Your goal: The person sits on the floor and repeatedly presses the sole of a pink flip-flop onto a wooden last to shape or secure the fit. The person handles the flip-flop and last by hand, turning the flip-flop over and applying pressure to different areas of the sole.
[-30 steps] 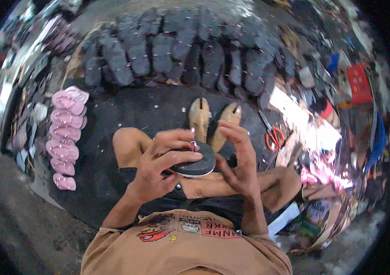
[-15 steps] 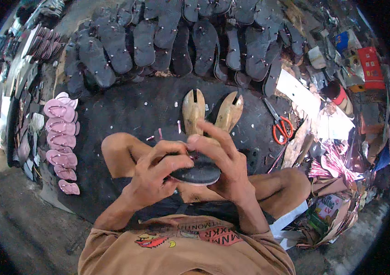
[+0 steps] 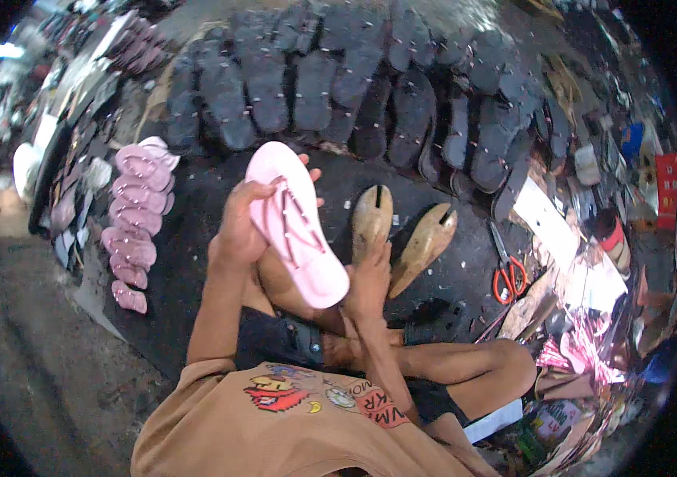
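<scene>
Left hand (image 3: 239, 230) closed on a pink sandal (image 3: 295, 222), thumb across the strap side, fingertips curling over the far edge near the rounded upper end. Held up off the lap, strap side facing the camera. Long axis slanted: one rounded end up and away past the fingertips, pointing toward the dark soles (image 3: 354, 87); the other end down and to the right, reaching the right hand (image 3: 369, 280). Thin pink straps running lengthwise along the middle, just right of the left thumb. Right hand at the lower end, fingers bent, touching or gripping the edge there; cannot tell which, since the sandal hides the fingertips. Just beyond the right fingers, two wooden lasts (image 3: 402, 234) side by side on the black mat (image 3: 195, 199), narrow ends toward the hand, notched ends away. Further right of those fingers, well apart, red scissors (image 3: 507, 274) lying among scraps. Left of the left hand, apart from it, a column of pink sandals (image 3: 133, 222) overlapping along the mat's edge. Dark soles in overlapping rows across the far side, beyond both hands. Below the hands, bare knees and an orange shirt (image 3: 275, 421).
</scene>
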The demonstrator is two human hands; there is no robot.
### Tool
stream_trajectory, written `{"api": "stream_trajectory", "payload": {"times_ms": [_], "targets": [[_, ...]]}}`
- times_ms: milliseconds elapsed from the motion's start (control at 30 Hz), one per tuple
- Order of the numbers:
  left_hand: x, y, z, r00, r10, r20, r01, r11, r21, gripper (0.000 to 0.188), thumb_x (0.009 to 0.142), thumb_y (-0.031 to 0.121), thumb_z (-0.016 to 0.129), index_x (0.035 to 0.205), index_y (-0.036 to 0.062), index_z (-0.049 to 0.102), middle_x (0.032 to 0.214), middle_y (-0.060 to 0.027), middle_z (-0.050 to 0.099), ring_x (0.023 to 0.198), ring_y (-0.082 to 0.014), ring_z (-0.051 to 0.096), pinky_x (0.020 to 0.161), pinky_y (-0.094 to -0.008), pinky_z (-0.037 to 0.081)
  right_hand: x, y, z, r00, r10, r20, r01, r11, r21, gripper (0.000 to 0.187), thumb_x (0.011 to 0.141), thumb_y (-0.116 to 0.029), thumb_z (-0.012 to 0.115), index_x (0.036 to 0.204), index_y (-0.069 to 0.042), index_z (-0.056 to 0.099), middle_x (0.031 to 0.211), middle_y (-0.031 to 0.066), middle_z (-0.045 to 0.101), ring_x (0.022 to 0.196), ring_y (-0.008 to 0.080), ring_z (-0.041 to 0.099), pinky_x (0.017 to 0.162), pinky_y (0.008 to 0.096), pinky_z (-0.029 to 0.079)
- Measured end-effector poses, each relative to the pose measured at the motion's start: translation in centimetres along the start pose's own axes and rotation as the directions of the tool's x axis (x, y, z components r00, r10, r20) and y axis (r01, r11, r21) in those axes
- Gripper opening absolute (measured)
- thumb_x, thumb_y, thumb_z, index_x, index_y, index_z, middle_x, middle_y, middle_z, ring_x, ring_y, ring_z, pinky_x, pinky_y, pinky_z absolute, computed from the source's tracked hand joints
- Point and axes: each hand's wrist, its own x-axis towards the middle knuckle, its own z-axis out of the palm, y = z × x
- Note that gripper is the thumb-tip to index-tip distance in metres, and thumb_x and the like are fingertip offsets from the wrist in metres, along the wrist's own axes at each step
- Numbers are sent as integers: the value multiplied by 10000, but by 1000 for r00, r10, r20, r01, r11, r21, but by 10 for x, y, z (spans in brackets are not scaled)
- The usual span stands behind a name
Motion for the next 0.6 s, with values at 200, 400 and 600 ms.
{"api": "stream_trajectory", "payload": {"times_ms": [200,400,600], "targets": [[0,16,-46,986,131,-100,-140,986,-86,616,992,96,579,1581,113,397,1409,-205,597,1281,-404,638,1030,-668,573,-49,-17,-100,890,173,421,-445,134,886,873,839,-78,756,1632,-72,391,1592,169,487,1424,328,520,1203,452,417],[-21,44,-65,965,230,-128,-243,966,-93,679,1000,11,570,1614,219,368,1381,-219,595,1234,-398,663,954,-638,618,-98,-75,-166,850,-502,156,455,851,263,759,833,-93,739,1565,-82,538,1596,219,532,1434,333,555,1195,447,437],[-61,46,-22,987,153,49,-154,988,22,734,972,30,632,1642,176,369,1365,-236,637,1211,-392,691,955,-527,635,-103,-98,-134,904,-262,338,6,798,603,750,877,-82,763,1580,-32,508,1607,197,520,1451,280,530,1223,411,397]]}}
